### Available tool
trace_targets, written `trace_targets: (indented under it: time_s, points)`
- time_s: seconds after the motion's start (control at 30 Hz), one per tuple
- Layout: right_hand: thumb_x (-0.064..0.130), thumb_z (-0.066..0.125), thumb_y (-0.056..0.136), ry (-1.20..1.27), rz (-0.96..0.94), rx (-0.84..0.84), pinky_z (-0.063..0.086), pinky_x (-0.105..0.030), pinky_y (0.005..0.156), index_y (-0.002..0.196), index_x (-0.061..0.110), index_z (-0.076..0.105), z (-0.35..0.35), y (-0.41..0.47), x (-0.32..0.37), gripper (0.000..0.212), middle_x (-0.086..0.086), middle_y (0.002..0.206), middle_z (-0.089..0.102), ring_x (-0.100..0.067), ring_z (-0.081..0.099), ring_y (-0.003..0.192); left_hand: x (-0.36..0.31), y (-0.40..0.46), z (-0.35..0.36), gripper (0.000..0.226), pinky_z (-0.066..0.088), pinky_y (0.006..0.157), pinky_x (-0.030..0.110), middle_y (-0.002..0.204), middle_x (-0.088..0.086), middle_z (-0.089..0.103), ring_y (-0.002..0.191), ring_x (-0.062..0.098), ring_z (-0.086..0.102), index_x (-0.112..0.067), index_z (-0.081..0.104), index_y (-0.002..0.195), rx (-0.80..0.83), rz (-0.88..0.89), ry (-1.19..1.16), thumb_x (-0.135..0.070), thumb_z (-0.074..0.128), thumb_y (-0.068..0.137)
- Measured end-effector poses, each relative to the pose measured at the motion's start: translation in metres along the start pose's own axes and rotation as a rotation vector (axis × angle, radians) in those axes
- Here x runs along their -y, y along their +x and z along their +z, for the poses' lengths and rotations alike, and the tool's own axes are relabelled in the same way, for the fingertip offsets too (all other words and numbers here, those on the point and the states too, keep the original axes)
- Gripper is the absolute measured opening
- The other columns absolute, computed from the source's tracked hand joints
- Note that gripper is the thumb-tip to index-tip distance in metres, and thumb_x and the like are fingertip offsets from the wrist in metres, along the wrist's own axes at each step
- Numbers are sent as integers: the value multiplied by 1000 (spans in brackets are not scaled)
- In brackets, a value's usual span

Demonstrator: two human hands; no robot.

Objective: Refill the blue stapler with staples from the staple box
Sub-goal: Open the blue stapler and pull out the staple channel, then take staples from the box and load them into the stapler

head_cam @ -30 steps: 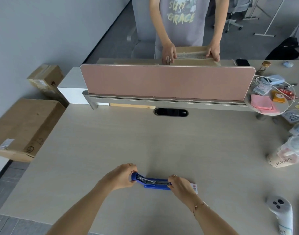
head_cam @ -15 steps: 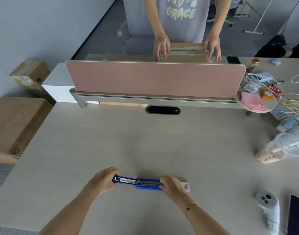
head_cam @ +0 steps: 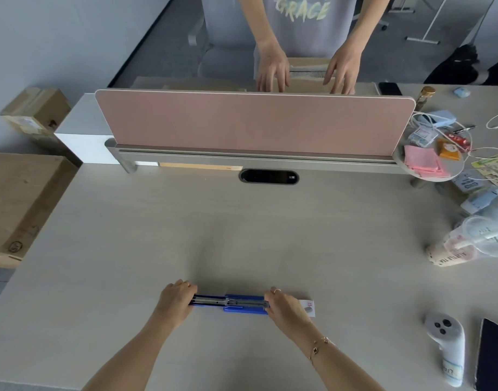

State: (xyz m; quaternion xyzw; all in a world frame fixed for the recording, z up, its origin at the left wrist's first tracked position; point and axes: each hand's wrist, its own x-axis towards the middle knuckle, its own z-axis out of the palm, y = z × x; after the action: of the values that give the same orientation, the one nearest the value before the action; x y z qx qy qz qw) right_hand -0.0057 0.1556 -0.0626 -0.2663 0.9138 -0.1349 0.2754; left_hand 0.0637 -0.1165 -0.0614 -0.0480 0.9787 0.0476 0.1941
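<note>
The blue stapler point(head_cam: 236, 304) lies flat on the pale desk near the front edge, swung fully open into one long line with its metal staple channel facing up. My left hand point(head_cam: 176, 301) grips the left end of the opened arm. My right hand point(head_cam: 284, 307) holds down the right end. The small white staple box point(head_cam: 309, 307) sits on the desk just right of my right hand, partly hidden by it.
A pink divider panel point(head_cam: 256, 119) crosses the desk's far side; another person's hands rest on a cardboard box behind it. A fallen plastic cup point(head_cam: 467, 244) and clutter crowd the right edge. A grey controller point(head_cam: 446, 345) and dark tablet point(head_cam: 493, 354) lie front right. Cardboard boxes point(head_cam: 19, 201) stand left.
My left hand has swung the stapler's upper arm out to the left and down until it lies flat on the desk. My right hand has stayed on the right end.
</note>
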Motion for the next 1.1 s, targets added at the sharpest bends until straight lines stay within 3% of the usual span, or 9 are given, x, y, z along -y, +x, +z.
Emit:
trace_targets:
  time_s: [0.13, 0.27, 0.37, 0.43, 0.5, 0.57, 0.8, 1.0, 1.1]
  points:
    - [15, 44, 94, -39, -11, 2, 41, -34, 60, 99, 4, 49, -2, -2, 1, 13, -15, 105, 55, -34, 60, 80, 3, 2, 19, 44, 25, 37, 18, 48, -2, 54, 41, 20, 56, -18, 51, 51, -44, -76, -74, 1, 83, 27]
    - [17, 47, 93, -8, -15, -8, 42, -35, 62, 98, 4, 49, -3, -3, -1, 14, -13, 104, 54, -34, 59, 80, 3, 1, 18, 43, 46, 43, 23, 54, -5, 58, 48, 19, 60, -21, 58, 57, -68, -69, -70, -8, 87, 30]
    - [16, 50, 91, 17, -35, -24, 45, -38, 70, 99, 7, 50, -7, -5, -3, 12, -11, 105, 55, -30, 56, 88, -5, 0, 7, 39, 52, 62, 29, 78, -2, 67, 71, 20, 66, -21, 67, 82, -32, 6, -116, -20, 86, 48]
    - [13, 50, 89, 6, -56, -61, 42, -38, 72, 101, 8, 51, -10, -7, -7, 13, -10, 105, 56, -28, 52, 96, -16, 3, -1, 39, 47, 78, 31, 97, -1, 65, 91, 20, 62, -20, 64, 101, -5, 48, -129, -28, 78, 65]
    - [10, 49, 86, 15, -42, -117, 41, -37, 70, 100, 10, 52, -12, -11, -17, 15, -7, 105, 56, -26, 51, 99, -28, 8, -5, 44, 43, 85, 30, 107, -2, 63, 101, 19, 58, -20, 59, 110, -2, 95, -141, -36, 74, 71]
    - [12, 53, 83, 31, -31, -147, 43, -36, 77, 102, 11, 53, -14, -16, -32, 19, -6, 106, 57, -25, 51, 102, -42, 15, -9, 47, 42, 88, 30, 114, -3, 62, 106, 18, 56, -21, 58, 113, -4, 120, -171, -39, 72, 72]
    - [15, 63, 82, 73, 60, -222, 44, -36, 88, 111, 9, 53, -17, -39, -73, 32, -8, 113, 57, -26, 51, 108, -108, 32, -20, 46, 43, 87, 29, 114, -6, 61, 105, 16, 55, -24, 58, 111, -27, 233, -200, -45, 70, 72]
    - [22, 66, 80, 69, 59, -279, 49, -35, 80, 108, 9, 56, -10, -48, -80, 32, -9, 105, 62, -27, 57, 100, -147, 44, -19, 44, 45, 83, 31, 109, 0, 63, 103, 20, 56, -20, 59, 109, 9, 296, -200, -40, 69, 72]
    - [23, 68, 78, 51, 66, -268, 48, -35, 83, 115, 13, 52, -11, -49, -82, 42, -7, 111, 61, -26, 56, 103, -156, 50, -13, 46, 45, 82, 33, 106, 5, 65, 99, 25, 58, -16, 61, 108, 52, 384, -128, -39, 73, 70]
